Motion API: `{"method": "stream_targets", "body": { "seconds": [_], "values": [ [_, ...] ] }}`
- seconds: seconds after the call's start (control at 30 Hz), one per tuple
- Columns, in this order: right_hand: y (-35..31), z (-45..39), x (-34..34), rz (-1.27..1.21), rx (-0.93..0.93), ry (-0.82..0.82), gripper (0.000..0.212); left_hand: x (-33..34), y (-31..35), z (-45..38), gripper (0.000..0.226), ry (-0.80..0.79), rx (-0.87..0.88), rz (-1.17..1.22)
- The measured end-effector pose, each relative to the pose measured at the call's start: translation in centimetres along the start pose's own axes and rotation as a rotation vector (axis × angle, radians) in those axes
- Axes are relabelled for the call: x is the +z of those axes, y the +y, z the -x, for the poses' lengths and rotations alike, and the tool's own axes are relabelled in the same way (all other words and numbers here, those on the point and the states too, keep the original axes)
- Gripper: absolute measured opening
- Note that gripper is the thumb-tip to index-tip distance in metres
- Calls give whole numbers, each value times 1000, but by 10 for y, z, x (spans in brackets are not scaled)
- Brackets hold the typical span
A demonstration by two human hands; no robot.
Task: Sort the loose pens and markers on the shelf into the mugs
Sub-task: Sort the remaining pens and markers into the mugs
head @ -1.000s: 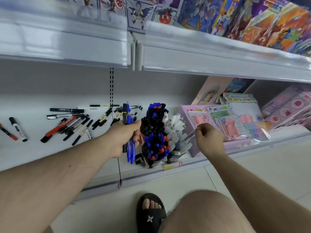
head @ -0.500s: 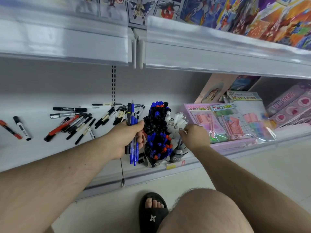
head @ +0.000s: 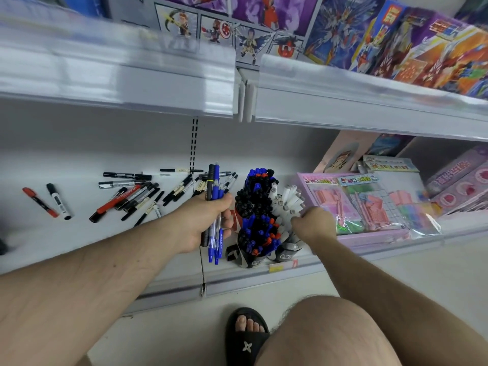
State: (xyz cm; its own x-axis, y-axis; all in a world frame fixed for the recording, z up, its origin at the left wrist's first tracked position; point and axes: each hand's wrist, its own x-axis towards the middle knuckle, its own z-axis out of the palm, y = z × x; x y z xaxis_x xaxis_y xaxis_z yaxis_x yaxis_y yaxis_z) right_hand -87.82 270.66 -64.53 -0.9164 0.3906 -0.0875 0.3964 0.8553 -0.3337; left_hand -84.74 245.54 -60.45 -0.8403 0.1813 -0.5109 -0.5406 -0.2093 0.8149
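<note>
Reaching further in since a moment ago, right hand (head: 315,225) is pinching among white markers (head: 286,200); left hand (head: 204,220) is gripping pens (head: 214,207).

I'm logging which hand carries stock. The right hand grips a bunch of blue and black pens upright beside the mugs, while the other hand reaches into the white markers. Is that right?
Not quite: the head view shows the left hand gripping the bunch of blue and black pens beside the mugs. The right hand is the one at the white markers.
</note>
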Motion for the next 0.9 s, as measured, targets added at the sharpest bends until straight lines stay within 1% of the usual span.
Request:
{"method": "stream_targets", "body": {
  "seconds": [0.03, 0.07, 0.1, 0.17, 0.27, 0.3, 0.43, 0.5, 0.57, 0.63, 0.67, 0.7, 0.77, 0.8, 0.83, 0.87, 0.9],
  "values": [
    [3, -2, 0, -120, 41, 22, 18, -1, 0, 1, 18, 5, 2, 8],
    [7, -3, 1, -182, 56, 43, 19, -3, 1, 1, 19, 10, 4, 15],
    [12, -4, 4, -193, 49, 50, 19, -5, 1, 1, 20, 13, 5, 20],
    [21, -5, 10, -127, -16, 18, 16, -8, 1, 0, 26, 12, 6, 19],
    [28, -11, 16, 43, -137, -44, 18, -9, -1, -1, 32, 15, -2, 1],
    [27, -13, 18, 133, -164, -58, 19, -9, -2, -2, 33, 18, -4, -2],
    [24, -12, 25, 619, -253, -100, 20, -8, -1, -4, 31, 21, -10, 13],
    [21, -9, 25, 734, -303, -116, 24, -8, 1, -4, 28, 19, -4, 16],
    [14, -7, 20, 775, -315, -132, 22, -8, 0, -5, 25, 23, -1, 25],
    [3, -5, 11, 708, -315, -121, 20, -9, 2, -3, 21, 16, -7, 42],
    [-7, -4, 4, 595, -312, -122, 20, -9, 3, -2, 19, 5, -11, 68],
    [-21, 0, -5, 427, -314, -156, 22, -9, 6, 0, 17, -7, -11, 113],
    [-57, 16, -26, 50, -329, -314, 28, -10, 12, 4, 15, -15, 3, 240],
    [-77, 30, -38, -97, -316, -432, 28, -10, 15, 7, 15, -14, 19, 310],
    [-95, 45, -50, -191, -302, -563, 29, -11, 19, 9, 16, -17, 40, 376],
    [-112, 60, -59, -222, -306, -675, 36, -13, 22, 12, 17, -25, 61, 429],
    [-125, 74, -64, -208, -333, -753, 43, -16, 25, 16, 18, -37, 83, 468]
  ]
}}
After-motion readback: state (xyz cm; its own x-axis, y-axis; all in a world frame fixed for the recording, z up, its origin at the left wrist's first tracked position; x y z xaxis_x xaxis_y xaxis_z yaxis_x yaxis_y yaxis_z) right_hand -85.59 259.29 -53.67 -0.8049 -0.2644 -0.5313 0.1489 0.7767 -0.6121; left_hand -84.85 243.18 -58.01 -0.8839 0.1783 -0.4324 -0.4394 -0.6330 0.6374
